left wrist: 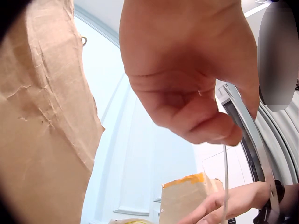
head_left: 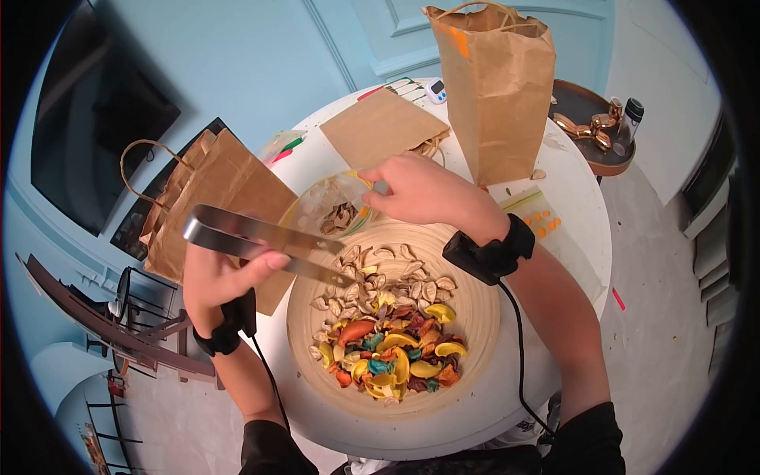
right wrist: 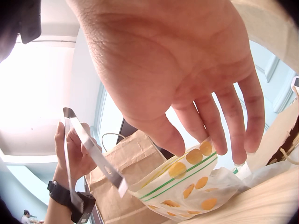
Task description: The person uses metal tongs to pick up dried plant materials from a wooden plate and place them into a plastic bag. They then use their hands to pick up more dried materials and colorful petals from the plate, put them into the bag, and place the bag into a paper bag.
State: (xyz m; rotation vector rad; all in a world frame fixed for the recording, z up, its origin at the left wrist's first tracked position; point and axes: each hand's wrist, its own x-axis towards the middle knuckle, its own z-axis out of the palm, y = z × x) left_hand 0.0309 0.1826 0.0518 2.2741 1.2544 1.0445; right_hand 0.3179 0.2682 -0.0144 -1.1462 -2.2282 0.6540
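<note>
My left hand grips a pair of metal tongs near their bend. The tong tips spread apart over the left part of a round wooden plate, with nothing seen between them. My right hand is at the rim of a clear zip bag with orange dots, its thumb and fingertips pinching the edge. Pale dried pieces lie inside the bag, whose mouth is open. Beige dried pods fill the plate's far half. Nearer me is a heap of yellow, orange, red and teal dried petals.
A tall paper bag stands at the back right, another paper bag at the left. Behind the zip bag lies a folded paper bag. A white timer sits near the far edge. Another dotted zip bag lies right of the plate.
</note>
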